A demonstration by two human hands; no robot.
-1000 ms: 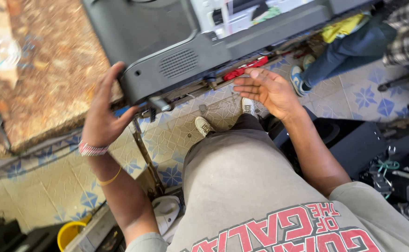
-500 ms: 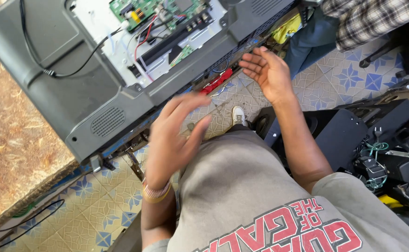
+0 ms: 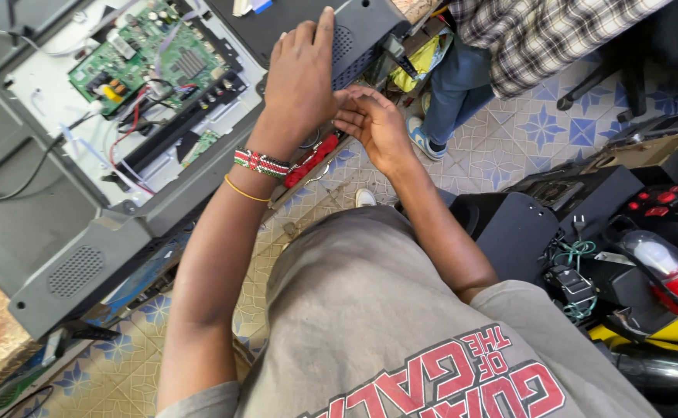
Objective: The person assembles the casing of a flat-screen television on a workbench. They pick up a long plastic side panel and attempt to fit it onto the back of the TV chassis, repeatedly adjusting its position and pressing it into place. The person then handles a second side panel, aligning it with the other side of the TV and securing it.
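Pressing down on the grey television back cover (image 3: 83,248), the left hand (image 3: 302,73) is lying flat on its far right corner, fingers (image 3: 325,23) held close together and stretched toward the speaker grille there, gripping nothing. The right hand (image 3: 374,124) is hovering just below that same corner, at the cover's near edge, fingers loosely curled and slightly apart; whether they are pinching anything small cannot be told. Both hands are almost touching each other, the left being the one actually on the cover. The cover is running its long axis diagonally, from the lower left up to the upper right, so its near edge is lying straight ahead of the right fingers. Its opened middle is showing a green circuit board (image 3: 149,58) with wires, well left of the hands. A red strip (image 3: 312,161) is sitting under the edge beside the left wrist. Another person's plaid sleeve (image 3: 540,31) is showing at the top right, above the tiled floor (image 3: 540,131).
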